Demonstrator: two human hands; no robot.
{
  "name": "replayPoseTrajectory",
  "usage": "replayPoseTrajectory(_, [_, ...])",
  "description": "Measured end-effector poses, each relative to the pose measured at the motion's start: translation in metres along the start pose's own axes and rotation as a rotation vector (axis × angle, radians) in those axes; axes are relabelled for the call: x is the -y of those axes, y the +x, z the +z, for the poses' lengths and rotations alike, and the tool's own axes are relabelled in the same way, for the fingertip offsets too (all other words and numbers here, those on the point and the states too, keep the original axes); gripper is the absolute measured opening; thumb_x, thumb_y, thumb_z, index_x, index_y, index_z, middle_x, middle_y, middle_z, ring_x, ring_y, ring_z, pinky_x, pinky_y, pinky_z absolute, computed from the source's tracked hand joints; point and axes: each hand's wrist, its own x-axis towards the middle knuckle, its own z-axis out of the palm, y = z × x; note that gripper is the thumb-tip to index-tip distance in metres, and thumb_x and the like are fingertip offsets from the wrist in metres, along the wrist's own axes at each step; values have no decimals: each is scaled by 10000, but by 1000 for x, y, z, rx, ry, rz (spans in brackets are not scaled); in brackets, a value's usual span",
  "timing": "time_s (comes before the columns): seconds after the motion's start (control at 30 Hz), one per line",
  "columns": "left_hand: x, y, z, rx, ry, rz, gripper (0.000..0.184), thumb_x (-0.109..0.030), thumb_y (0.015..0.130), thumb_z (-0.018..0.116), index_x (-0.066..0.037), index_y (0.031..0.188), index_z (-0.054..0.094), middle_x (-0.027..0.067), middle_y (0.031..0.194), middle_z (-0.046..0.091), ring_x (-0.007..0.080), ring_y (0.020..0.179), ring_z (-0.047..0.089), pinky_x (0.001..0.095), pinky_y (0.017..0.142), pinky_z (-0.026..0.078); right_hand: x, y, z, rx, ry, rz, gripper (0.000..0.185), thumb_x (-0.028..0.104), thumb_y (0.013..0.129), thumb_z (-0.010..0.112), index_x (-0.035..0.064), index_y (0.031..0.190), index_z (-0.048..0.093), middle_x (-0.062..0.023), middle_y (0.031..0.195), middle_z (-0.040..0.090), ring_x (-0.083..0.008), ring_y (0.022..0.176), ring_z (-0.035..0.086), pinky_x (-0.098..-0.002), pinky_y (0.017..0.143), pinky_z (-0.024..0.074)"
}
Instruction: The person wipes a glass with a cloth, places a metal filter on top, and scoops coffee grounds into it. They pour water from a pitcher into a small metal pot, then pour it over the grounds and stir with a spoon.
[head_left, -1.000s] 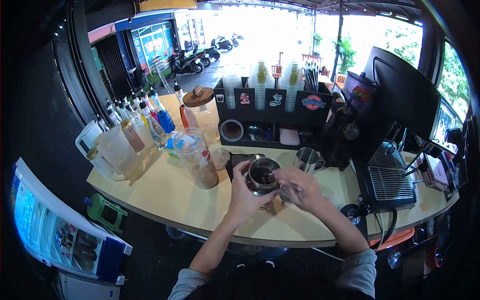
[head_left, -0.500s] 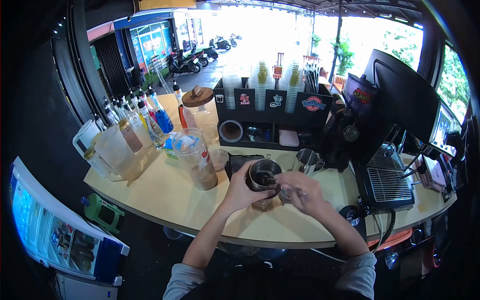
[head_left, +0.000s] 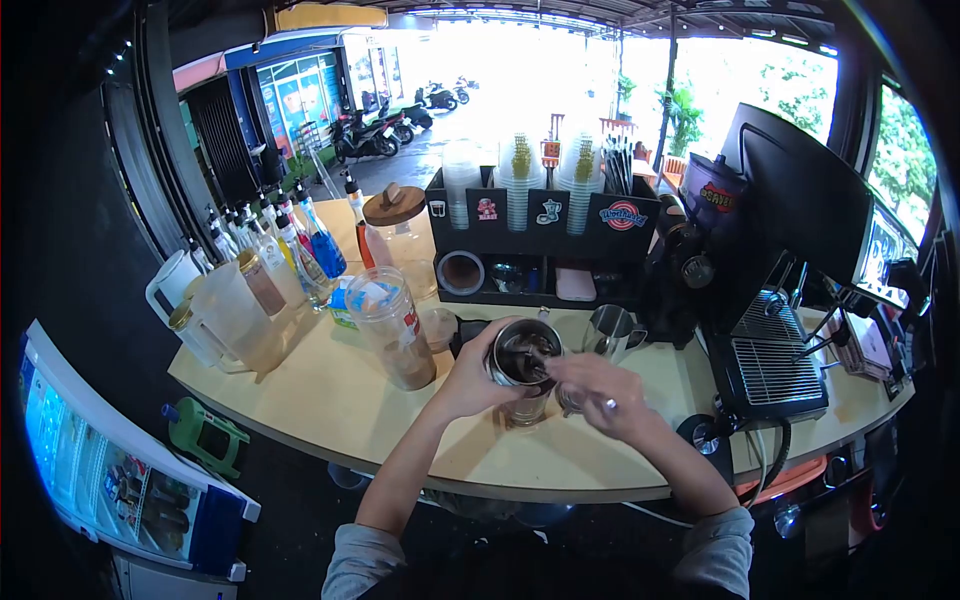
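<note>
My left hand [head_left: 476, 374] wraps around a metal cup [head_left: 497, 362], tilted so its dark interior faces me. Dark contents show inside, their kind unclear. My right hand [head_left: 604, 392], slightly blurred, pinches a thin utensil [head_left: 541, 366] that reaches into the cup; its far end is hidden. Just below the cup stands a clear glass [head_left: 526, 411], partly covered by it and my fingers. Beside my right hand is a steel pitcher [head_left: 608, 332]. To the left of my left hand stands a tall clear plastic container [head_left: 392, 335] with a brown powdery layer at its bottom.
Syrup bottles [head_left: 322, 243] and plastic jugs [head_left: 232, 310] crowd the counter's left end. A black organizer [head_left: 545, 212] with stacked cups stands behind. An espresso machine [head_left: 775, 370] fills the right side. A glass-door fridge [head_left: 120, 470] sits lower left.
My right hand has shifted slightly within a stirring-like motion, the utensil still inside the cup. The cup has tipped a little more toward me. The view has moved slightly.
</note>
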Motion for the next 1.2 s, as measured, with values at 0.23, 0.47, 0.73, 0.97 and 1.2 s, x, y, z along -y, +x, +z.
replayPoseTrajectory(0.23, [-7,5,-4,39,22,52,833,-38,545,790,-45,1293,424,92,1209,551,174,1126,533,315,988,411,6,10,-5,-62,121,32,163,-24,796,641,-7,959,636,-132,979,674,-271,878,664,-324,729,547])
replayPoseTrajectory(0.47, [-14,10,-8,101,34,92,830,-17,542,781,-63,1293,430,84,1242,531,198,1150,525,324,1009,395,5,12,-9,-32,201,89,121,-13,824,614,-19,943,635,-140,978,669,-246,861,665,-325,718,545])
replayPoseTrajectory(0.73, [-19,13,-7,121,62,90,820,-45,542,782,-70,1288,442,101,1284,506,246,1193,500,354,1034,375,-8,13,-6,-155,688,421,140,29,940,446,-30,953,573,-131,994,626,-171,908,615,-309,827,498])
replayPoseTrajectory(0.97, [-19,12,-10,131,192,124,824,-56,548,787,-73,1293,435,104,1292,499,253,1201,492,358,1037,373,-16,16,-13,-75,756,461,147,96,978,398,-12,961,495,-159,1018,607,-172,918,618,-312,829,508])
replayPoseTrajectory(1.2, [-21,10,-10,111,219,110,836,-55,547,789,-99,1303,435,93,1295,499,261,1207,481,366,1040,364,-15,20,-11,-73,840,522,170,145,991,391,0,967,476,-156,1007,604,-169,876,626,-314,796,526])
